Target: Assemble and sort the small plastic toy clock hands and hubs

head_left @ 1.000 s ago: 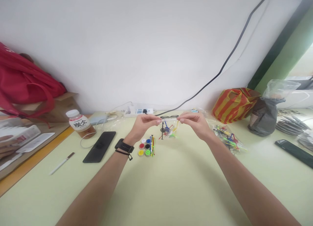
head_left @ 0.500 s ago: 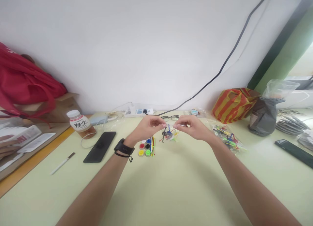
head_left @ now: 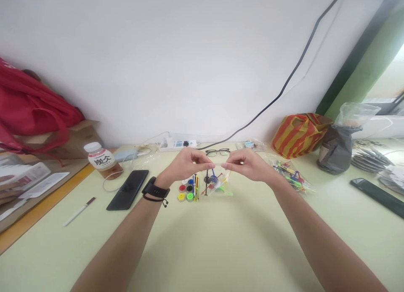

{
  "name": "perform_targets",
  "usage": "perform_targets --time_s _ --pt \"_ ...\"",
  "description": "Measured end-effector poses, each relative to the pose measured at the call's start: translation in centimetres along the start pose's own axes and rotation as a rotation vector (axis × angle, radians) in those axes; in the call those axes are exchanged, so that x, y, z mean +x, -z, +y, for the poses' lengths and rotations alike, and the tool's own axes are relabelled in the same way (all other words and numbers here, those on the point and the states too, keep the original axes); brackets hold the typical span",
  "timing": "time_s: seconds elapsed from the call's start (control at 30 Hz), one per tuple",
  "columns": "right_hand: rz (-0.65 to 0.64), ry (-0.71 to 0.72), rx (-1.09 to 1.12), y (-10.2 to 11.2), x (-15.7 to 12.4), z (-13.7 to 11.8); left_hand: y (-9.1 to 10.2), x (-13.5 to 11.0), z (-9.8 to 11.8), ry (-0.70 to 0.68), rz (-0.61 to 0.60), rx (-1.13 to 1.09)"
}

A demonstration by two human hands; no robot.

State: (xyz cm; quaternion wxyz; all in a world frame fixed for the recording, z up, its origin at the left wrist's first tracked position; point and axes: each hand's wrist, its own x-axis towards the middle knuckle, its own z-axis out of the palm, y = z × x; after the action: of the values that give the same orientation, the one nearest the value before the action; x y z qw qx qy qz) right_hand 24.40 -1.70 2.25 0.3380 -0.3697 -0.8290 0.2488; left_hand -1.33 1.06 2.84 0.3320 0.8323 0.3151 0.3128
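My left hand (head_left: 186, 165) and my right hand (head_left: 249, 165) are both closed in a pinch, fingertips a little apart. Between them they hold the top edge of a small clear plastic bag (head_left: 224, 190). Inside it show small coloured plastic parts (head_left: 213, 179): dark, blue, red, yellow and green pieces. Left of the bag, small round discs (head_left: 190, 196) in several colours lie in rows on the table, beside a row of thin coloured sticks (head_left: 196, 187). A dark watch and a cord bracelet are on my left wrist.
Glasses (head_left: 217, 152) and a power strip (head_left: 176, 145) lie by the wall. A phone (head_left: 128, 189), a pen (head_left: 79, 211) and a drink bottle (head_left: 101, 160) are at left, where another person's hand (head_left: 11, 191) shows. A bag of coloured parts (head_left: 292, 176) and a striped bag (head_left: 299, 134) are at right.
The clear bag, bunched and tilted before, now hangs straighter and more spread out below my fingers. My hands have shifted only slightly.
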Motion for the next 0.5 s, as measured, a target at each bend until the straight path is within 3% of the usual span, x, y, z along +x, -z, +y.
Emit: perform_targets --time_s 0.2,0.5 --pt "-0.138 -0.099 0.051 1.1 -0.5 -0.5 0.8 -0.1 0.0 0.072 -0.053 -0.034" --pt "-0.126 -0.128 0.095 1.4 -0.6 -0.5 1.7 -0.3 0.2 0.057 -0.013 0.096"
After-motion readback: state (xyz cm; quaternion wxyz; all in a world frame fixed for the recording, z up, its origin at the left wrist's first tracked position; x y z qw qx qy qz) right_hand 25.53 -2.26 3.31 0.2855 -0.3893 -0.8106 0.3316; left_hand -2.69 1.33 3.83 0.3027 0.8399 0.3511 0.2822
